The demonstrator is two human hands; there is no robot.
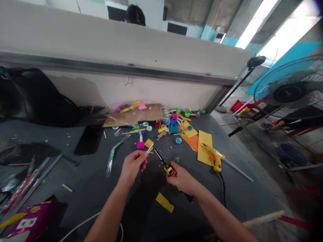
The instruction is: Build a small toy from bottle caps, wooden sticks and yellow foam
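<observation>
The left hand (132, 166) pinches a small wooden stick (149, 148) in a narrow grip; the right hand (181, 178) wraps a black cutter (169, 170), both at lower centre over the bench (75, 178). A glue gun (213, 156) lies right, near the edge; craft scraps (168, 129) crowd the far edge.

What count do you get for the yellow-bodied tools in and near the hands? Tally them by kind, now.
Yellow plastic hot glue gun: 1
Black-tipped hand tool with a yellow-and-red grip, held in the right hand: 1
Total: 2
</observation>
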